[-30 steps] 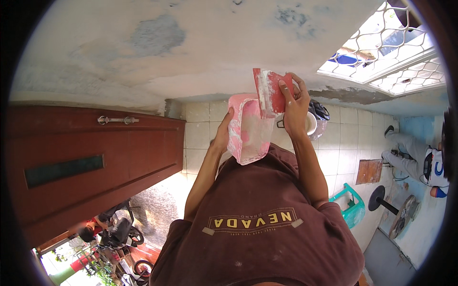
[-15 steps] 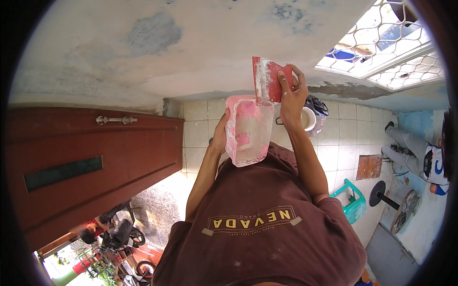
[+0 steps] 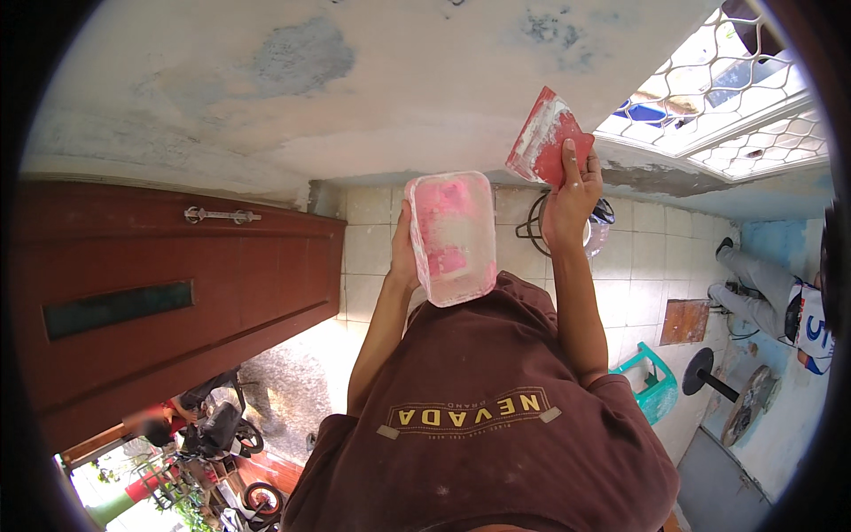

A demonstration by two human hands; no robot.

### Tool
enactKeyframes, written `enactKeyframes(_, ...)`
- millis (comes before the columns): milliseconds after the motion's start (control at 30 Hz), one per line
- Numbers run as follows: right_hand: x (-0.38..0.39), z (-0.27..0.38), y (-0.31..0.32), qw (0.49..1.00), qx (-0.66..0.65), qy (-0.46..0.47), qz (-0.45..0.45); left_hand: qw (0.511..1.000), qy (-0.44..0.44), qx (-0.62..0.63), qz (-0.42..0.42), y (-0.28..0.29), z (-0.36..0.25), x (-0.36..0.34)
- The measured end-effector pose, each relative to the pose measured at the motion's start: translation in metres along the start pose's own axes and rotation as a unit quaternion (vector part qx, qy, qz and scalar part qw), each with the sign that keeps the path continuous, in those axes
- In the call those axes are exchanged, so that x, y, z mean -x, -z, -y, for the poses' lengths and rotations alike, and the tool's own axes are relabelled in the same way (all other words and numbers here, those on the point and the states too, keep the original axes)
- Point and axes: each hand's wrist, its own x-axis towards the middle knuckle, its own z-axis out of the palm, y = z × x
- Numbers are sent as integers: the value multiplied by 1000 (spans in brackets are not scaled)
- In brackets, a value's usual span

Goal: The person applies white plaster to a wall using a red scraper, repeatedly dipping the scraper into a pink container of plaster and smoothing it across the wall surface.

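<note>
My left hand [image 3: 404, 248] grips the left side of a rectangular plastic tub [image 3: 454, 232], its inside smeared with pink and white paste. The tub is tilted so its opening shows, just in front of my shirt. Up and to the right, my right hand [image 3: 572, 191] is closed round a red putty scraper [image 3: 551, 140]. White paste coats the scraper's broad edge, which is apart from the tub. Beyond both stands a pale wall [image 3: 408, 97] with grey-blue patches; whether the scraper touches it I cannot tell.
A brown door [image 3: 124, 293] with a metal bolt is at left. Behind my right forearm stands a white bucket [image 3: 588, 232]. At right are a teal plastic stool [image 3: 651, 390], a round-based stand [image 3: 722, 390] and another person [image 3: 771, 293]. A grilled window [image 3: 718, 89] is upper right.
My right hand has moved the scraper away from the tub's rim, to the right, and turned it. The tub has shifted slightly left, its inside facing up more.
</note>
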Motion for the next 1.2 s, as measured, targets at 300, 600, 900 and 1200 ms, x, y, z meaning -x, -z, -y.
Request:
enactKeyframes(300, 28, 39, 13, 828, 253, 262, 427, 993, 4, 117, 29, -13, -18, -6)
enactKeyframes(600, 51, 45, 11, 899, 173, 161, 368, 995, -11, 99, 29, 4, -15, -12)
enactKeyframes(900, 53, 29, 65, 919, 154, -61, 358, 998, 2, 55, 31, -17, -16, 2)
enactKeyframes(1200, 54, 40, 45, 951, 34, -110, 288, 998, 50, 14, 21, -20, -9, 2)
